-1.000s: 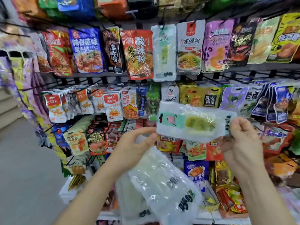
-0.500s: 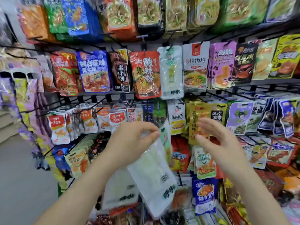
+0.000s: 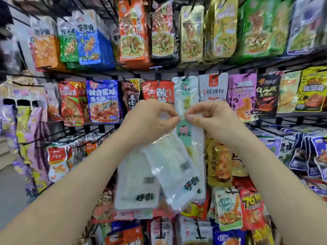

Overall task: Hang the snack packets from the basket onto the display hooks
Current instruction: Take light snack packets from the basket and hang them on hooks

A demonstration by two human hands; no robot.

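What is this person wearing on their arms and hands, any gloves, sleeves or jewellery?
Nothing shows. The left hand and right hand are bare: no gloves, no rings visible. The left forearm and right forearm are uncovered to the picture's edge, with no sleeve, watch or bracelet in view.

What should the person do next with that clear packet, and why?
Probably lift the clear white green-striped packet, pinched at its top by the left hand and right hand, onto the black wire hook just above, where a matching hanging packet already sits.
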